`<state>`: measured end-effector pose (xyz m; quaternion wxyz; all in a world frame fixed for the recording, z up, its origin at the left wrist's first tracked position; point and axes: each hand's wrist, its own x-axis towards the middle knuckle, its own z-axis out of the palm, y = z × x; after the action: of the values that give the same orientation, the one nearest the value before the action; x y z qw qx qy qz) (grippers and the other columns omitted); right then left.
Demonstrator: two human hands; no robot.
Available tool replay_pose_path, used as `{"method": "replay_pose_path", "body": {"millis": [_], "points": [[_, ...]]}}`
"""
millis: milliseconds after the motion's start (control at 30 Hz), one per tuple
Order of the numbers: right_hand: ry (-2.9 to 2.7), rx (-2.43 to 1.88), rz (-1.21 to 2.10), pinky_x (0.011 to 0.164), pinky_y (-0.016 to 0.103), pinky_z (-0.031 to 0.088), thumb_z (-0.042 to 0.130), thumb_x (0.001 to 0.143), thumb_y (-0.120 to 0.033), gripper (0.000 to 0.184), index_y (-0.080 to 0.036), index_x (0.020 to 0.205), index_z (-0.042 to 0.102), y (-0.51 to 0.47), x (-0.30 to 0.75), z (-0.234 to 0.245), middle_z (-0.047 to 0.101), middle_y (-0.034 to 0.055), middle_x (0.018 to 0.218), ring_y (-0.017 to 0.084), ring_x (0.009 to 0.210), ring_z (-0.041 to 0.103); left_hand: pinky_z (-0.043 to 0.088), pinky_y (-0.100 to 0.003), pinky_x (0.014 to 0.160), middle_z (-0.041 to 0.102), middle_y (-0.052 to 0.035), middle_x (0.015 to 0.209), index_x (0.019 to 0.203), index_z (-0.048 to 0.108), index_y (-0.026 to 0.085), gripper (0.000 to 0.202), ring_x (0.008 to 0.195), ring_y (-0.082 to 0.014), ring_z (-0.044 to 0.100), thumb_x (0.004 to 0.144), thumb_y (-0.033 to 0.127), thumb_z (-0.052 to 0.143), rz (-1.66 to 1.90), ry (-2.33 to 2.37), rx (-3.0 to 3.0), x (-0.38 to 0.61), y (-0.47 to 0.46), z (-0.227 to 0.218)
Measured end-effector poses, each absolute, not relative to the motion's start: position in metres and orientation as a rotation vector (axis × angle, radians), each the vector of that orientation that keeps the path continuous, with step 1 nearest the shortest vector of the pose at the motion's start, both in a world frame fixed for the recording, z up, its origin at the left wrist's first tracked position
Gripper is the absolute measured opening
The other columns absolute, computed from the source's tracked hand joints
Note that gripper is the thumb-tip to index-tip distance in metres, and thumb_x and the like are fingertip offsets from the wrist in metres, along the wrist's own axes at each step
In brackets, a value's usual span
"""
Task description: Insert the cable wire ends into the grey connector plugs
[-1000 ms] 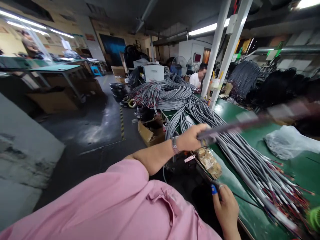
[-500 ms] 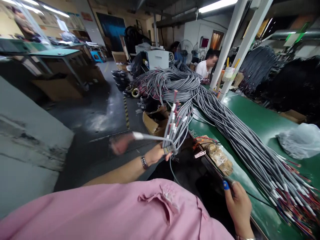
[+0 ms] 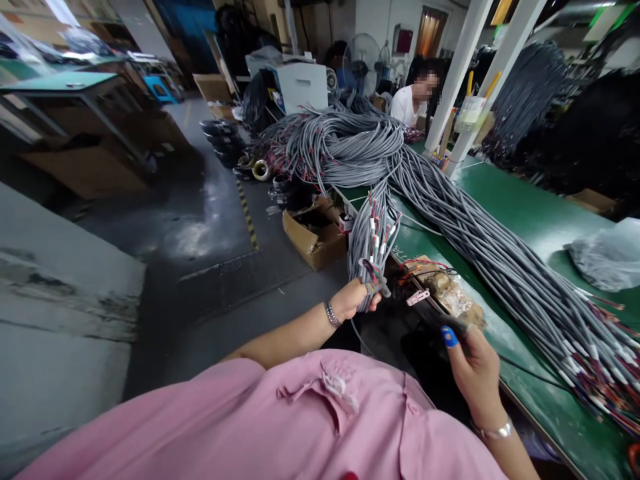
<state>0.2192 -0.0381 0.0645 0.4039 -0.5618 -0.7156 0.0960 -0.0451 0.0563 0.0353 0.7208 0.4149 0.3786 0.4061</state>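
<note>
Just off the left edge of a green-topped bench [image 3: 535,200], a bundle of slim grey cables [image 3: 361,243] with white-sleeved ends and red wire tips is held in the left hand [image 3: 353,298], its grip closed around the cables. Nearer and to the right, the right hand [image 3: 479,370], thumb wrapped in blue, has its grip closed on a dark, blurred object [image 3: 456,323] too unclear to identify. A pale pink clip [image 3: 418,298] sits between the hands. To the left, an open brown cardboard carton [image 3: 315,243] stands on the floor; to the right, a long swath of grey cables [image 3: 483,233] covers part of the bench. Beyond, a person in a white shirt [image 3: 404,107].
</note>
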Motion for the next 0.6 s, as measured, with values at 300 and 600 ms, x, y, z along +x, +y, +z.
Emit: {"method": "replay_pose_path", "body": {"millis": [300,600], "points": [[-2.031,-0.939,0.267,0.073,0.036,0.053,0.051,0.091,-0.039,0.036,-0.023,0.123,0.057,-0.009,0.135,0.139,0.063,0.0098,0.105,0.020,0.081,0.062,0.036,-0.022,0.043,0.049,0.0009,0.047,0.055,0.055,0.015,0.043,0.042,-0.0078,0.042,0.071,0.051,0.070,0.881,0.943,1.205,-0.021,0.043,0.033],[-1.775,-1.081,0.645,0.045,0.031,0.043,0.037,0.096,-0.045,0.038,-0.026,0.101,0.069,-0.051,0.195,0.114,0.060,0.0041,0.057,0.017,0.046,0.054,0.050,-0.034,0.080,0.070,-0.0126,0.094,0.089,0.072,0.013,0.036,0.086,-0.0216,0.065,0.080,0.048,0.066,1.187,0.724,1.135,-0.095,0.014,0.025]]}}
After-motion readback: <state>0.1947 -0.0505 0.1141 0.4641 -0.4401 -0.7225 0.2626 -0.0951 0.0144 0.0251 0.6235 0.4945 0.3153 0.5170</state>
